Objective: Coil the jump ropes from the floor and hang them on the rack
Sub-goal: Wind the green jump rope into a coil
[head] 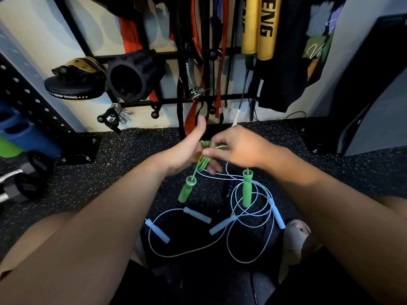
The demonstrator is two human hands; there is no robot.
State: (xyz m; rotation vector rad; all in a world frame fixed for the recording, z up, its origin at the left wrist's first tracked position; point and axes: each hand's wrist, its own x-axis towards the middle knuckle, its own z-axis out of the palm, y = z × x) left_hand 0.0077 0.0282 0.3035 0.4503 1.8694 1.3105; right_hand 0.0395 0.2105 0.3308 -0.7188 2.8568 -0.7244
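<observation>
A green jump rope (203, 160) is bunched in coils around my left hand (189, 148), whose thumb sticks up. My right hand (236, 148) pinches a strand of the same green cord beside the coil. Two green handles hang below: one (186, 189) under the left hand, the other (247, 188) under the right wrist. Light blue jump ropes (251, 219) lie loose and tangled on the dark speckled floor, with several pale blue handles (157, 231) among them. A dark rope with a purple and black handle (228, 190) lies under them. The black wall rack (167, 55) stands ahead.
The rack holds bands and straps (196, 40), yellow pads (259, 25), a black foam roller (132, 78) and a round pad (72, 86). Black pegs (155, 114) stick out low on the rack. Dumbbells (19, 183) lie at left. My sandalled foot (297, 238) rests by the blue ropes.
</observation>
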